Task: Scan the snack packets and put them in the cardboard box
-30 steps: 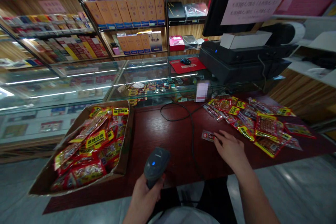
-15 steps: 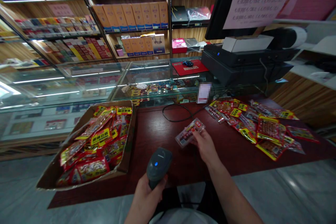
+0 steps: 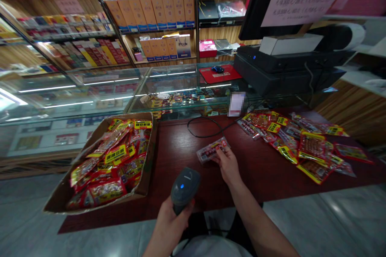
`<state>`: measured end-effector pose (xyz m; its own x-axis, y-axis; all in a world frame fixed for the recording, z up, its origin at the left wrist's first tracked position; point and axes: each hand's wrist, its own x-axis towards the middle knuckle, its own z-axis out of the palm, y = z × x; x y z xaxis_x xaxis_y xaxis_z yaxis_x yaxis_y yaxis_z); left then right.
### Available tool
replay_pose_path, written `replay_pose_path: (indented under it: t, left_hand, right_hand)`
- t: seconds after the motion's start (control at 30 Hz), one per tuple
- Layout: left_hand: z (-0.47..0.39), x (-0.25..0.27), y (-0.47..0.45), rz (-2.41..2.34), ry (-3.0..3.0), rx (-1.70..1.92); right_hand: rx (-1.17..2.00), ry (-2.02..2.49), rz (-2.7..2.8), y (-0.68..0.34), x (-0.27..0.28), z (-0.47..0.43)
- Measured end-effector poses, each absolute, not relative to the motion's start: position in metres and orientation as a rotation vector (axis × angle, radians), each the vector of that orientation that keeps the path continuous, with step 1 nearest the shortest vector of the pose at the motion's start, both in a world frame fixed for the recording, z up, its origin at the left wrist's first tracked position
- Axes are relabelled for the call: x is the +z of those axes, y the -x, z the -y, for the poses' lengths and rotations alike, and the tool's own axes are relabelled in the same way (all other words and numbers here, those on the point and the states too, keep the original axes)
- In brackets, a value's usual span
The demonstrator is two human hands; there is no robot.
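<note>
My left hand (image 3: pixel 172 220) is wrapped round the handle of a dark grey barcode scanner (image 3: pixel 185 184), which shows a lit blue light on top. Between the thumb and fingers of my right hand (image 3: pixel 227 164) is a clear snack packet (image 3: pixel 208 151) with dark red print and a pale label patch. The packet is held just over the dark red table (image 3: pixel 175 148), ahead and to the right of the scanner's head. At left, a cardboard box (image 3: pixel 152 148) holds many red and yellow snack packets (image 3: pixel 116 154). More such packets (image 3: pixel 312 146) lie in a loose pile at right.
A black cable loop (image 3: pixel 188 128) lies behind the held packet. Glass display cases (image 3: pixel 105 88) border the table's far side. On them are a red mouse pad (image 3: pixel 208 76), a mouse (image 3: pixel 217 69) and a monitor (image 3: pixel 253 8) above a black cash drawer (image 3: pixel 271 78).
My right hand has moved the packet slightly left and turned it flatter, nearer level. The scanner stays almost in place in my left hand. The whole view has shifted a little.
</note>
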<state>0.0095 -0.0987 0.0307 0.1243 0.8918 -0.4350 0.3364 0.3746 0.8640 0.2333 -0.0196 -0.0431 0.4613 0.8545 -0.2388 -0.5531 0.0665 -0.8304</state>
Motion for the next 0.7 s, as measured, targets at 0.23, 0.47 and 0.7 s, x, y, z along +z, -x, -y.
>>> replay_pose_path:
  t: [0.23,0.47,0.7]
  left_hand:
    - [0.099,0.028,-0.009,-1.390,-1.209,0.580]
    - [0.098,0.035,-0.014,-1.405,-1.198,0.559]
    - [0.096,0.041,-0.018,-1.465,-1.178,0.547]
  right_hand:
    - [1.089,0.999,0.273,-0.233,-0.037,0.020]
    - [1.119,0.970,0.280,-0.232,-0.032,0.021]
    - [1.118,0.900,0.243,-0.233,-0.033,0.024]
